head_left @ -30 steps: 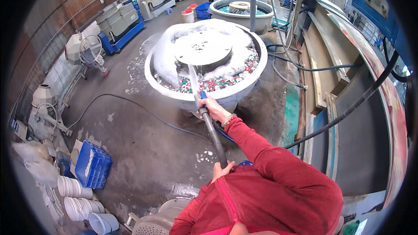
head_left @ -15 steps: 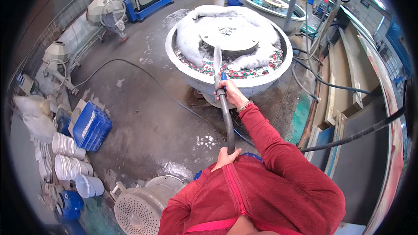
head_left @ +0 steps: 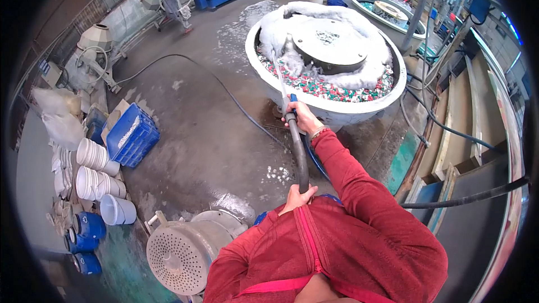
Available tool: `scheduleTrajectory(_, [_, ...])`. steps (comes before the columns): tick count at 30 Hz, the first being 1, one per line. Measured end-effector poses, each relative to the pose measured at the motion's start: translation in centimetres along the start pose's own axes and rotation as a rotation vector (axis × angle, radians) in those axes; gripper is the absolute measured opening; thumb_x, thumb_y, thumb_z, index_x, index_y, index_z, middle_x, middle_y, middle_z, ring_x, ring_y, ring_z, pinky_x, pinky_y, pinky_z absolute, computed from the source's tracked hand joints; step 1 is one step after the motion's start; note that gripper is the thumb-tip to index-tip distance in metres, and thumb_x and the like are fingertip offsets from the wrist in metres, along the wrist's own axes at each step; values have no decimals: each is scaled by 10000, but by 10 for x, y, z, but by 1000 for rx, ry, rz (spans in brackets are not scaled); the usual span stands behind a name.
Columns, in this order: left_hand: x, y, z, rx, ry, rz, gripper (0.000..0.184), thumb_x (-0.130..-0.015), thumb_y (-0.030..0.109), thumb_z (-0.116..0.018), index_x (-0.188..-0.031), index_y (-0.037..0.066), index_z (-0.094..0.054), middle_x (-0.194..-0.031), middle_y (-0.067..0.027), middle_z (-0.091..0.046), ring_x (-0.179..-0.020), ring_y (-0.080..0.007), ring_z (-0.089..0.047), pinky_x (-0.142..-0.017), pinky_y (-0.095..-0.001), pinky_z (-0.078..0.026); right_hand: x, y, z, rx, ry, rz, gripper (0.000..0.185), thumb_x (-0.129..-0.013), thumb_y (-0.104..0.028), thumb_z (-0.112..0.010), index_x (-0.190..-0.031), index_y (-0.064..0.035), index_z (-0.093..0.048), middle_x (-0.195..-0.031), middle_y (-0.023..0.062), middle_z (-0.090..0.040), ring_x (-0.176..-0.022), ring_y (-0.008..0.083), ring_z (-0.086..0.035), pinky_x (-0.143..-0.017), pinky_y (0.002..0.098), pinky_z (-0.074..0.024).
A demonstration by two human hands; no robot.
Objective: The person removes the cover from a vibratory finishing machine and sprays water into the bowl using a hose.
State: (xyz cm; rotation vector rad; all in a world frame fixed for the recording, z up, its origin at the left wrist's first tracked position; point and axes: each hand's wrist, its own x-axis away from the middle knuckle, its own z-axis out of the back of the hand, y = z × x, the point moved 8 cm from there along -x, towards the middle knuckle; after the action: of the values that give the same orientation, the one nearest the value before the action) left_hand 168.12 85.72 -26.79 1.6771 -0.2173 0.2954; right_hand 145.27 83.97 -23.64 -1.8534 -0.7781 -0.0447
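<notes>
The water jet has swung from the round tub's centre toward its left side. My right hand is wrapped around the nozzle end of the hose, the tub just beyond; my left hand grips the hose's lower stretch, near my body.

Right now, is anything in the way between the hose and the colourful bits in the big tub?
Nothing I can see blocks the water. From the hose, it shoots over the tub's rim towards the bits. White foam hides some of the tub's inside.
</notes>
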Motion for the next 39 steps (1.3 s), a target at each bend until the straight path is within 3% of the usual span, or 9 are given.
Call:
scheduleTrajectory(11, [3, -23, 27, -100, -44, -3, 202, -723, 193, -660, -659, 37, -548, -531, 8, -489, -492, -85, -440, -462, -264, -332, 23, -27, -40, -19, -17, 163, 727, -648, -51, -477, -1323, -169, -236, -779, 81, -420, -560, 192, -498, -422, 335, -462])
scheduleTrajectory(14, [7, 0, 23, -35, -93, -18, 249, -740, 173, -621, -558, 27, -534, -496, -13, -487, -466, -80, -443, -439, -274, -326, 14, -13, -20, -58, 32, 122, 715, -655, -52, -475, -1317, -161, -229, -759, 82, -424, -558, 197, -496, -424, 338, -464])
scheduleTrajectory(17, [1, -18, 24, -40, -66, -14, 221, -721, 201, -662, -627, 34, -552, -520, 4, -493, -485, -91, -444, -455, -279, -340, 20, -18, -18, -47, 63, 140, 703, -678, -60, -468, -1336, -144, -235, -830, 103, -449, -581, 197, -529, -451, 323, -479])
scheduleTrajectory(21, [-6, -10, 25, -168, -68, -77, 255, -730, 202, -650, -588, 22, -539, -495, -5, -479, -489, -81, -443, -458, -281, -344, 27, -42, -31, -31, -40, 247, 702, -686, -57, -469, -1338, -121, -217, -766, 85, -456, -578, 193, -531, -426, 312, -477])
scheduleTrajectory(28, [-25, 5, 23, -228, 14, 35, 275, -727, 226, -652, -586, 6, -569, -506, -42, -536, -475, -107, -495, -451, -289, -372, -15, -11, 42, -221, 109, 38, 645, -648, -45, -473, -1258, -112, -275, -734, 96, -440, -550, 219, -519, -423, 368, -471])
scheduleTrajectory(30, [-37, 0, 15, -237, -6, 43, 275, -723, 232, -657, -601, -3, -583, -523, -53, -553, -485, -113, -508, -464, -290, -386, -13, -24, 58, -233, 134, 58, 670, -648, -47, -477, -1279, -133, -269, -737, 94, -441, -558, 213, -521, -419, 365, -473])
scheduleTrajectory(33, [-42, 20, -6, -323, -17, 24, 264, -726, 235, -655, -638, -9, -607, -552, -57, -576, -500, -119, -519, -482, -289, -399, 18, -76, 63, -174, 109, 271, 442, -626, -47, -490, -1050, -94, -376, -715, 66, -441, -526, 182, -502, -406, 340, -485])
scheduleTrajectory(36, [-53, 23, -26, -326, -94, 10, 259, -733, 231, -652, -649, -11, -614, -570, -57, -586, -514, -118, -527, -496, -286, -405, 35, -103, 87, -184, 155, 363, 401, -624, -50, -500, -1008, -79, -387, -718, 60, -449, -539, 170, -505, -407, 335, -486])
scheduleTrajectory(39, [-62, 27, -49, -308, -135, 11, 255, -740, 228, -649, -653, -9, -608, -572, -57, -586, -527, -119, -533, -506, -282, -406, 43, -110, 118, -207, 203, 345, 581, -619, -43, -485, -1183, -76, -348, -723, 65, -459, -548, 175, -507, -400, 338, -483])
